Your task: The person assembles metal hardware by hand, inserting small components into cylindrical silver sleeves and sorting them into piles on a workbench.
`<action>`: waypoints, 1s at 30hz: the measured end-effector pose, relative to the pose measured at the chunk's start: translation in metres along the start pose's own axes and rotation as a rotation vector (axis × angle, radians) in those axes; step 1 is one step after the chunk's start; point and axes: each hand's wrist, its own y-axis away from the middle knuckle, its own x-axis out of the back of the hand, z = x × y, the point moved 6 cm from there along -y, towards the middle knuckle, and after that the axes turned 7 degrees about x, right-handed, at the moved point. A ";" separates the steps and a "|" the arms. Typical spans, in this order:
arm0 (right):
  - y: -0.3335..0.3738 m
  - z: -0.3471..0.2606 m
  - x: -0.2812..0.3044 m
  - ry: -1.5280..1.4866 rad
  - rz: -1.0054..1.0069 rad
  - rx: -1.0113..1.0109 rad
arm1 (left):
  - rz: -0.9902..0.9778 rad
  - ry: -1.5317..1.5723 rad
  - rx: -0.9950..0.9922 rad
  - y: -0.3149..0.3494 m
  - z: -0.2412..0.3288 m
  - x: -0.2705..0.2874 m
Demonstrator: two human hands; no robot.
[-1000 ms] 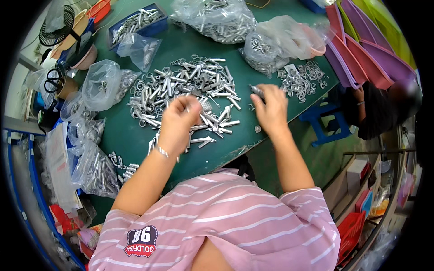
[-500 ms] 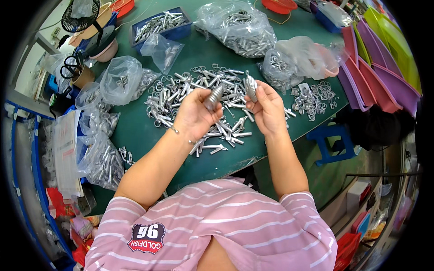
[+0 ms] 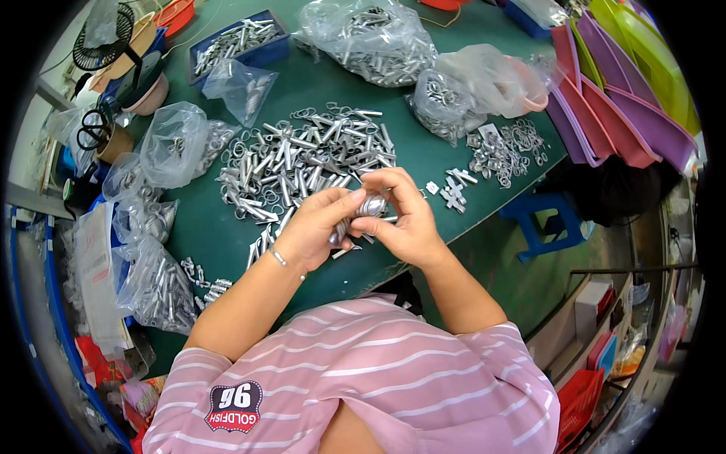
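My left hand [image 3: 310, 227] is closed around a shiny silver metal piece with a ridged, coil-like surface, its lower end [image 3: 340, 229] showing below the fingers. Against it, my right hand [image 3: 401, 219] curls its thumb and fingers around a rounded, spiral-ridged silver metal piece [image 3: 370, 205]. The hands meet in front of me, so the fingers hide where the two pieces join or touch. Just beyond them spreads a loose pile of small metal tubes and rings [image 3: 310, 155] on the green table [image 3: 204, 242].
Clear bags of metal parts [image 3: 162, 291] line the left side, with more bags [image 3: 370, 53] at the back. A blue bin [image 3: 240, 49] of tubes stands far left. Small clips and rings [image 3: 514, 155] lie right, near stacked coloured trays [image 3: 605, 113]. A blue stool [image 3: 541, 223] stands beside the table.
My hands, apart before with a ridged metal piece in each, have come together and nearer to me. The right hand moved left and down. The whole view has shifted slightly.
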 end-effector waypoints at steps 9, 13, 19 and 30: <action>0.033 -0.011 -0.007 -0.095 -0.079 -0.223 | -0.168 -0.127 0.063 0.024 -0.020 -0.007; 0.033 -0.032 -0.011 -0.189 -0.329 -0.136 | -0.424 -0.070 0.240 0.039 -0.040 -0.008; 0.032 -0.041 -0.019 0.031 -0.139 0.056 | -0.238 -0.555 0.065 0.043 -0.034 -0.017; 0.026 -0.075 -0.012 0.004 0.098 0.323 | -0.031 -0.967 -0.473 0.083 -0.001 -0.043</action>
